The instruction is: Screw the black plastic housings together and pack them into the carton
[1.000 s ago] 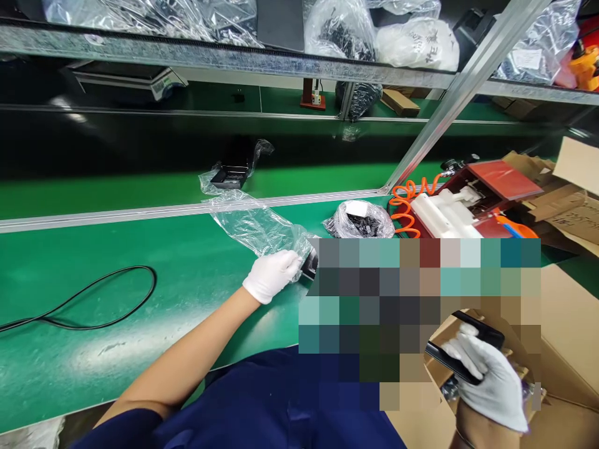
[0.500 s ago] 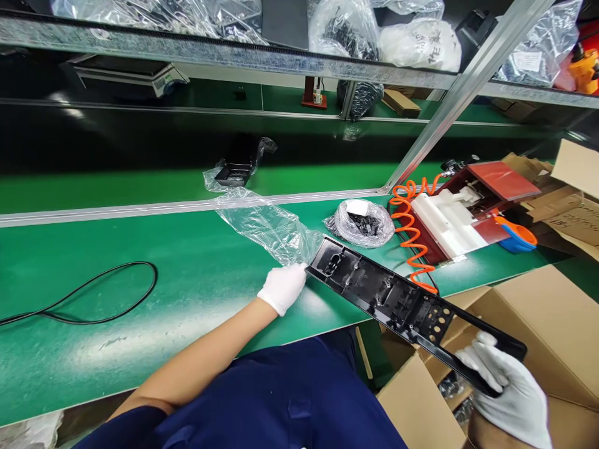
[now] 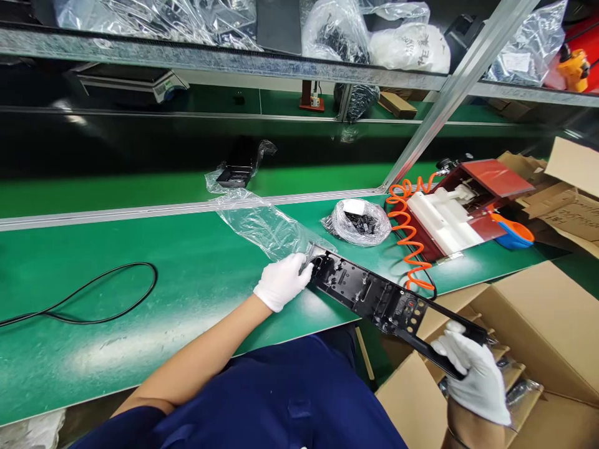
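A long black plastic housing (image 3: 360, 290), its ribbed inner side facing up, slants across the bench's front edge. My right hand (image 3: 477, 374), in a white glove, is closed around the frame at its lower right end, beside a rectangular opening. My left hand (image 3: 284, 282), also gloved in white, pinches the upper left end, with thumb and fingers around it. A clear plastic bag (image 3: 262, 224) lies flat on the bench and reaches up to that end. How much of the bag is also between my left fingers is hard to see.
Right of the bag sits a clear bag of small black parts (image 3: 360, 222). Beyond it are an orange coiled hose (image 3: 409, 249) and a red and white machine (image 3: 449, 218). An open carton (image 3: 538, 324) stands at lower right. A black cable (image 3: 116, 268) loops at left.
The housing has shifted left and slightly down with my right hand. My left hand has moved from the bag's edge onto the housing's left end.
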{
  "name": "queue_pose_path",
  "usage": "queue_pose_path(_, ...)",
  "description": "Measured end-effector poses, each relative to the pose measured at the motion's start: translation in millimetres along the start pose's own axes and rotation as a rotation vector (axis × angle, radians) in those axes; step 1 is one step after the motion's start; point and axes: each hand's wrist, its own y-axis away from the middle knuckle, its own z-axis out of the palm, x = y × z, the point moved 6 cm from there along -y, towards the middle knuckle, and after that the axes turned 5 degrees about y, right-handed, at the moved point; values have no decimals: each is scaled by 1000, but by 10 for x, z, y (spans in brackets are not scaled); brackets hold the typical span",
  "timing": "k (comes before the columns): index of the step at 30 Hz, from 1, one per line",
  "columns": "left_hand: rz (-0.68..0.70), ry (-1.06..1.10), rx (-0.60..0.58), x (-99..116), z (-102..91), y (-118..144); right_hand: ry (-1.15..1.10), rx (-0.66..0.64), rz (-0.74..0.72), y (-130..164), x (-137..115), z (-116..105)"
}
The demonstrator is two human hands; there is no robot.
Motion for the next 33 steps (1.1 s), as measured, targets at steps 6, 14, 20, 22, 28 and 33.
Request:
queue_pose_path(6,55,26,-112,34,-36,-163,6,61,156,23,67,170)
queue_pose_path(14,130,58,-176,109,11,1,-29,12,171,-32,187,248)
queue_pose_path(20,63,-57,-97,6,-124,86,-147,25,258,8,191,422)
queue_pose_path(22,-24,-131,-39,-122,-164,56,-190,62,239,13,169,463)
queue_pose_path(28,-59,-204,-42,-230,-96,4,-237,5,207,36,170,618)
queue_pose_path(33,4,-179,26,-123,-96,-18,-173,-20,138,70,161,693)
